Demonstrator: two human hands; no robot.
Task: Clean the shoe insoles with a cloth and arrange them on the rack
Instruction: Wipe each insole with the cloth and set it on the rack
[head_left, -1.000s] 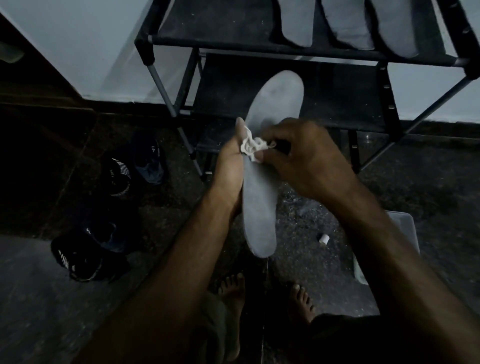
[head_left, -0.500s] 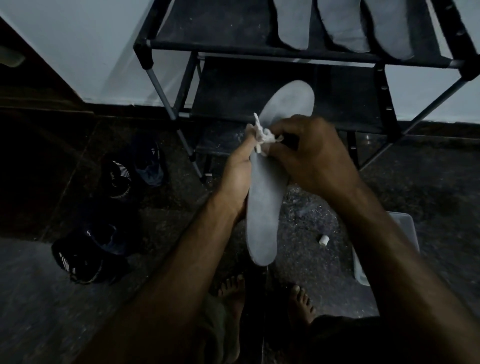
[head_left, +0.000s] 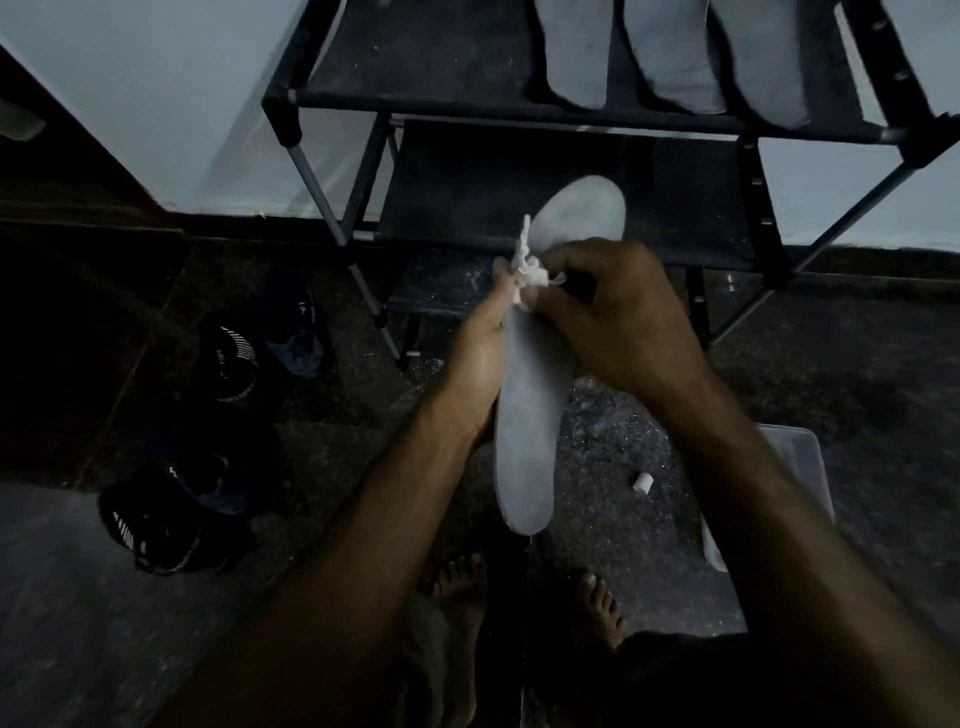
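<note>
Insole (head_left: 530, 415), smooth grey, in left hand's (head_left: 475, 364) curled fingers; crumpled white cloth (head_left: 527, 278) in right hand's (head_left: 623, 322) pinch.

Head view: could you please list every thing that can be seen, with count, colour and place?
insole: one, grey, held upright before the rack
cloth: one, white, bunched against the insole
rack: one, black, by the wall
insoles on rack: three, grey, top shelf
shoes: about four, dark, floor at left
container: one, clear, floor at right
small roll: one, white, floor
feet: two, bare, bottom
left hand: holds the insole
right hand: pinches the cloth
</note>
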